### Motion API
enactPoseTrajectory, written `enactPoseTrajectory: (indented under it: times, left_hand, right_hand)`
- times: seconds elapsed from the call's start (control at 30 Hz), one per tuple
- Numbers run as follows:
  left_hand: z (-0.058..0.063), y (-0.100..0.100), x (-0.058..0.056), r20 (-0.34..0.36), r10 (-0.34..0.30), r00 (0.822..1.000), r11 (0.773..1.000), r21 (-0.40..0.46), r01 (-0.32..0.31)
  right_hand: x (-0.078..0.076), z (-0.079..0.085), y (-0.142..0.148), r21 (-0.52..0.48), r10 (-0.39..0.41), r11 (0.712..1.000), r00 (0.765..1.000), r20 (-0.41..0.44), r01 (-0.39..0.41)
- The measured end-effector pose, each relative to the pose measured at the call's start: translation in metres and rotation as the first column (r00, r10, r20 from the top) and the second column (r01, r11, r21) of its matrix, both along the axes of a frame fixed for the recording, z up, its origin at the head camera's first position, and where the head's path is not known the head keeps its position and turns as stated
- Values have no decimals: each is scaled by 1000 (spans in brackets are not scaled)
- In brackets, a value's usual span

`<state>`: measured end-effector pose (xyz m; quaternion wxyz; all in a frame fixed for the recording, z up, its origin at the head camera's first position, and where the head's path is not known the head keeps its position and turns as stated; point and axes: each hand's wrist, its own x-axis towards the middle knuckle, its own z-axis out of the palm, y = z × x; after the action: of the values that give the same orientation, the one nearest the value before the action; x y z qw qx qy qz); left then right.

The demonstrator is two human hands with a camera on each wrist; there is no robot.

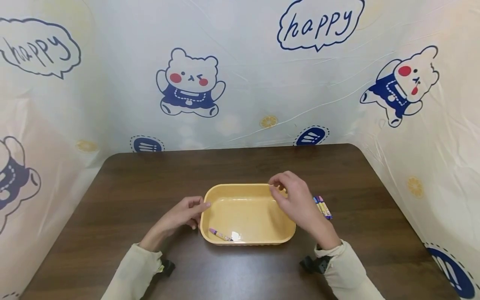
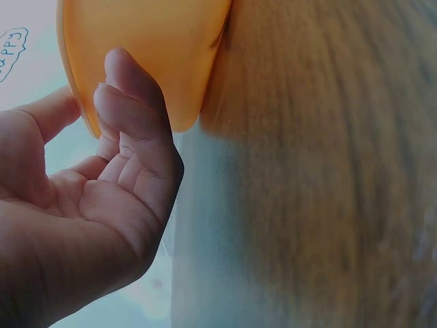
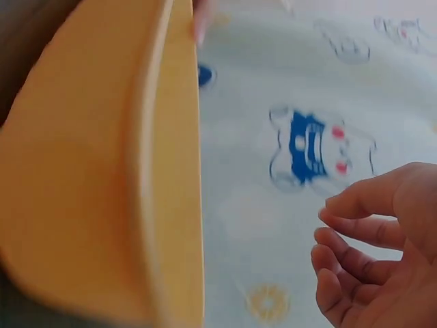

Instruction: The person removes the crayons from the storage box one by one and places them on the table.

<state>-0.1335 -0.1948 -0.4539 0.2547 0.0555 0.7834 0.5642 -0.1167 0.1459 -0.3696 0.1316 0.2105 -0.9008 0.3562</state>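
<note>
A yellow plastic tray (image 1: 249, 218) stands on the dark wooden table. My left hand (image 1: 183, 214) holds its left rim, thumb on the edge and fingers bent against the outer wall, as the left wrist view shows. Inside the tray, near its front left corner, lies a purple crayon (image 1: 220, 234) with a yellow wrapper. Above the back right part of the tray hovers my right hand (image 1: 296, 201). Its fingers curve loosely toward the thumb, and the right wrist view shows nothing between them. Several crayons (image 1: 323, 207) lie side by side right of the tray, partly hidden by that hand.
The brown table (image 1: 112, 233) reaches out to both sides of the tray. A pale printed sheet (image 1: 240, 83) with bear drawings hangs behind it and along both sides. Dark straps (image 1: 316, 264) with small devices sit at both wrists.
</note>
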Motion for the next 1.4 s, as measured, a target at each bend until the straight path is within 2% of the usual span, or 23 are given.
enactPoseTrajectory:
  times: [0.2,0.37,0.5,0.57,0.7,0.77,0.93,1.03,1.23,1.4]
  left_hand:
    - [-1,0,2,4,1,1000,1000,-1,-1]
    - [1,-2,2,-17,-2,1000,1000,1,2]
    - [0,-1,0,-27,-12,1000,1000,16,12]
    - [-1,1,0,-21,-18,1000,1000,21,18]
    - [-1,1,1,-18,-9,1000,1000,13,9]
    - [0,0,1,-24,-3,1000,1000,6,3]
    - [2,-2,2,-41,-12,999,1000,-9,12]
    - [4,-3,2,-46,-16,999,1000,-14,16]
    - [3,-3,3,-41,-12,999,1000,-17,12]
    - [2,1,2,-44,-26,999,1000,-19,25]
  right_hand:
    - [6,-3,-40,70,134,988,988,75,-139]
    - [7,-16,-72,115,252,956,958,134,-268]
    - [6,-32,-92,152,307,924,920,245,-349]
    - [6,-43,-99,143,318,914,888,332,-380]
    - [3,-64,-107,73,322,913,818,476,-402]
    - [3,-70,-109,60,325,911,799,506,-409]
    - [3,-73,-114,145,304,895,815,494,-422]
    - [3,-73,-114,169,274,900,822,499,-403]
    - [6,-74,-113,150,239,921,825,513,-360]
    - [7,-76,-108,121,272,918,824,496,-376]
